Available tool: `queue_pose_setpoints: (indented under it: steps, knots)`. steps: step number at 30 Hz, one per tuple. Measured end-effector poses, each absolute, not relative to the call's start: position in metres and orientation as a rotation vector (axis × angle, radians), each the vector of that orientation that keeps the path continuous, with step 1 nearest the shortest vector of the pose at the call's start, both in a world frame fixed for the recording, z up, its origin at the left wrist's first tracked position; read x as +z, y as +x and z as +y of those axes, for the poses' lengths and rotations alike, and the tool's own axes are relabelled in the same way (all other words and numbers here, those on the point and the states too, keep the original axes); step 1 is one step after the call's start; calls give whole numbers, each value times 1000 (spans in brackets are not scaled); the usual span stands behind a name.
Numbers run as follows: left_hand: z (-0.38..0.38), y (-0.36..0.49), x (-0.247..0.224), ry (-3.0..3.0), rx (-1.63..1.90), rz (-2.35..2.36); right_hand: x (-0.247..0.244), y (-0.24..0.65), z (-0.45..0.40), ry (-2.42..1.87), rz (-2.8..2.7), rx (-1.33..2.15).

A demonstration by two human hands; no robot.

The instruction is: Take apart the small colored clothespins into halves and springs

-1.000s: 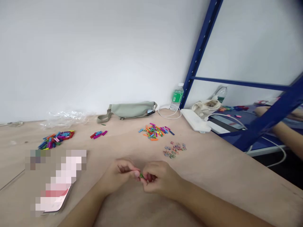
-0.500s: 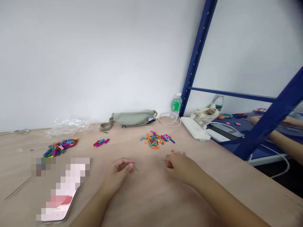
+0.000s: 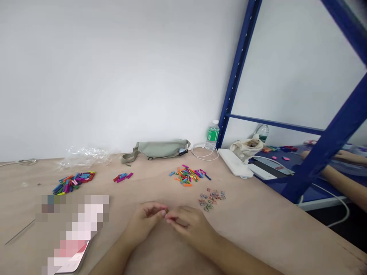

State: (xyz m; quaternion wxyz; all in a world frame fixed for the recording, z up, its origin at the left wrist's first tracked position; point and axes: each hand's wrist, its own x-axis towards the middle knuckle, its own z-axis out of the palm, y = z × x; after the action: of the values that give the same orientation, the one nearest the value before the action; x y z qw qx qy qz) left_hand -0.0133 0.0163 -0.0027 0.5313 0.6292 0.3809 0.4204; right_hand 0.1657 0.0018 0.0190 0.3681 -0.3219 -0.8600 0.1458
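My left hand [image 3: 149, 217] pinches a small green stick, mostly hidden between its fingertips. Fingertips of my right hand [image 3: 189, 223] meet those of the left; they are pressed together, and what they hold is too small to make out. Right of my hands lies a loose group of small metal-like clips [image 3: 212, 198]. Behind them is a pile of coloured wooden pieces [image 3: 189, 174]. A few red, blue and purple pieces [image 3: 122, 177] lie left of centre, and a larger coloured pile [image 3: 73, 182] is at the left.
A phone [image 3: 77, 256], partly pixelated, lies at the front left. Along the wall are clear plastic wrap [image 3: 84, 156], a grey-green pouch [image 3: 160, 149] and a bottle [image 3: 213, 134]. A white case [image 3: 235, 163] sits beside the blue frame [image 3: 315, 162]. Another person's arm [image 3: 341, 183] shows at the right.
My right hand has moved left from the small clips to my left hand, uncovering the clips. The green stick is now mostly hidden. The view has tilted slightly.
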Motion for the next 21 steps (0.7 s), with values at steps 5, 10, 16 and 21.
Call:
queue_pose_setpoints:
  steps: [5,10,16,21]
  knots:
    - [13,-12,1,1512,990,879,17,165,3,-845,-2137,252]
    - [15,-11,2,1534,1002,871,15,165,11,-848,-2127,256]
    - [23,-16,-4,1512,1146,1047,35,183,55,-1117,-1995,380]
    - [28,-22,-6,1486,1252,1186,58,205,84,-1243,-1844,409]
